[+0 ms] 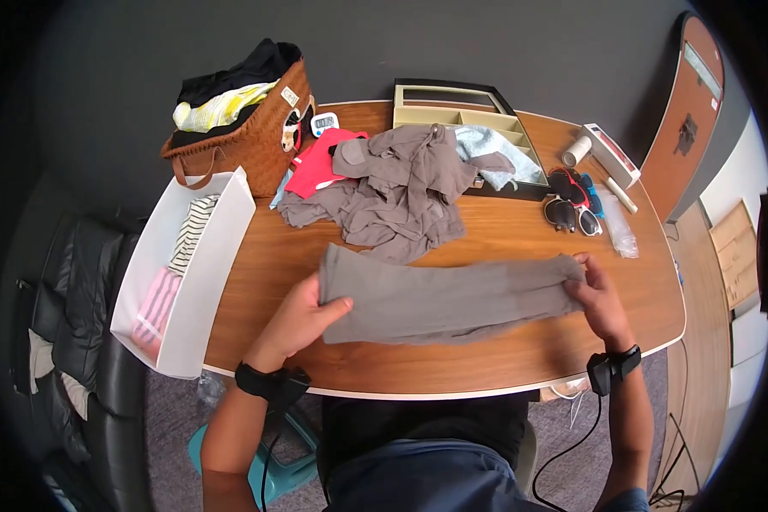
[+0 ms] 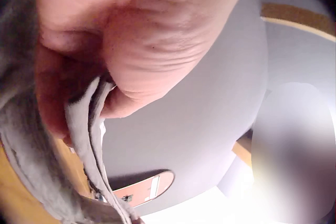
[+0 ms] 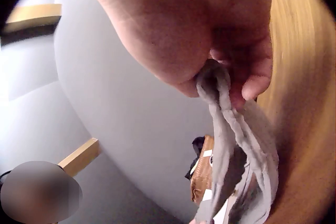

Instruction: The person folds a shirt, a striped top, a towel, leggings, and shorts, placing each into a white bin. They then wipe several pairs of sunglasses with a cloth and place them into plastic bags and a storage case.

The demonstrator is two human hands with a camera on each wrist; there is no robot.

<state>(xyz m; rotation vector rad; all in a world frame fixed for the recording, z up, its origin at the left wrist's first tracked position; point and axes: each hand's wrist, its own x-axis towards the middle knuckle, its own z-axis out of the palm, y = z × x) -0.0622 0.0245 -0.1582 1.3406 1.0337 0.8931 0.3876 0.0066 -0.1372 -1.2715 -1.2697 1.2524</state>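
Note:
A grey cloth garment (image 1: pixel 448 294), folded into a long band, is stretched sideways between both hands over the front of the table. My left hand (image 1: pixel 303 316) grips its left end, thumb on the near face and fingers behind. At the other end my right hand (image 1: pixel 602 299) pinches the cloth between thumb and fingers. Several layers of the fabric (image 2: pixel 86 124) show between thumb and fingers in the left wrist view. In the right wrist view the edge of the cloth (image 3: pixel 223 103) loops out from under the thumb. Behind lies a crumpled heap of grey clothes (image 1: pixel 401 188).
A white box (image 1: pixel 222 282) holding rolled striped cloths stands at left, beside a brown basket (image 1: pixel 256 158) of clothes. A red cloth (image 1: pixel 324 162), a compartment case (image 1: pixel 452 115), a light blue cloth (image 1: pixel 486 145), sunglasses (image 1: pixel 563 213) and a clear plastic bag (image 1: pixel 620 230) lie farther back.

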